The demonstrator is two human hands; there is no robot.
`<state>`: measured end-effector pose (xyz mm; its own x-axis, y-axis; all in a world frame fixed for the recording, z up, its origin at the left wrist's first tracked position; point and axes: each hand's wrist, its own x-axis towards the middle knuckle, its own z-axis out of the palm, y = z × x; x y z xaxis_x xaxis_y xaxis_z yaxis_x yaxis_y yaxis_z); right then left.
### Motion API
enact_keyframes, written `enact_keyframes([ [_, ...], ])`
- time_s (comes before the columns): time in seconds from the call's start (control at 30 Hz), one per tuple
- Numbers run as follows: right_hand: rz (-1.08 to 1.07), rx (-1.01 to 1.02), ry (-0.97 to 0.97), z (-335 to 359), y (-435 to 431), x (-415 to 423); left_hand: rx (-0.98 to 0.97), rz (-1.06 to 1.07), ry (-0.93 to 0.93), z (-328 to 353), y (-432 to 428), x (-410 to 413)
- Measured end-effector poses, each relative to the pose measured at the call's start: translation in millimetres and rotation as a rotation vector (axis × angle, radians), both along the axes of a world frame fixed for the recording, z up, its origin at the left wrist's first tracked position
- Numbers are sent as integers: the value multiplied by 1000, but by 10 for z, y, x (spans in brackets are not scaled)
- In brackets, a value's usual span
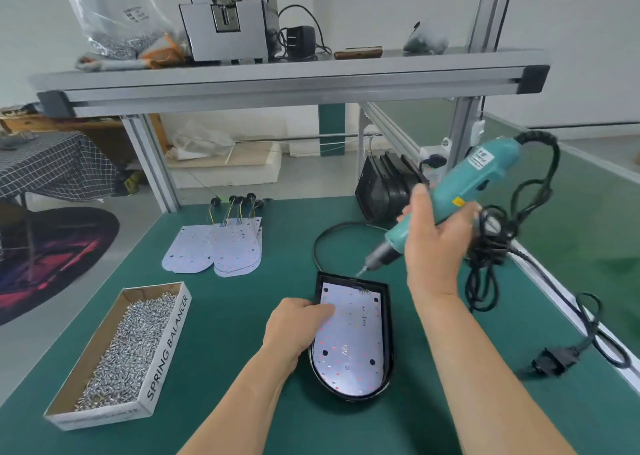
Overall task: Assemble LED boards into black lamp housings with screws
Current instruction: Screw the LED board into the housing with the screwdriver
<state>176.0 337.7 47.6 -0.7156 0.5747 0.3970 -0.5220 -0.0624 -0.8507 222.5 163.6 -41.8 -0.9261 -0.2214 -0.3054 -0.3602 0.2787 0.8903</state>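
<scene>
Left hand (pixel 294 330) covers LED board's (pixel 349 343) near-left part, driver bit (pixel 362 270) blurred (tip unclear)

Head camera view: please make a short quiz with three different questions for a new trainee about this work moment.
1. True or false: the LED board already lies inside the black housing.
2. Which hand holds the electric screwdriver? A) left hand B) right hand
3. Fill in: the loose screws lie in a cardboard ____ printed "SPRING BALANCER".

Key: 1. True. 2. B; the left hand presses on the board. 3. box.
</scene>
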Motion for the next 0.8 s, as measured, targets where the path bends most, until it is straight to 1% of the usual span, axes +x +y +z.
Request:
enact_keyframes([
  [0.07, -38, 30, -143, -95, 328, -58, 20, 2, 16, -17, -13, 7],
  [0.13, -97, 81, -341, -315, 654, -67, 65, 5, 39, -46, -38, 19],
  [0.23, -260, 154, -585, -704, 1051, 3, 112, 34, 86, -114, -62, 23],
  [0.3, -327, 261, -716, -862, 1191, 54, 103, 60, 107, -154, -62, 14],
  [0.37, -354, 451, -861, -937, 1225, 44, 81, 74, 114, -174, -60, 1],
  [0.43, -445, 691, -887, -941, 1194, 6, 74, 72, 115, -175, -64, -6],
  [0.5, -533, 894, -798, -907, 1143, -85, 56, 72, 120, -170, -70, -11],
  [0.57, -474, 1081, -701, -860, 1079, -214, 36, 81, 118, -157, -68, -13],
  [0.63, -304, 1269, -718, -833, 998, -366, 43, 89, 107, -137, -66, -18],
  [0.73, -80, 1418, -897, -792, 957, -583, 33, 104, 99, -102, -55, -13],
  [0.8, -19, 1514, -1022, -772, 946, -652, 11, 105, 93, -91, -45, -13],
])
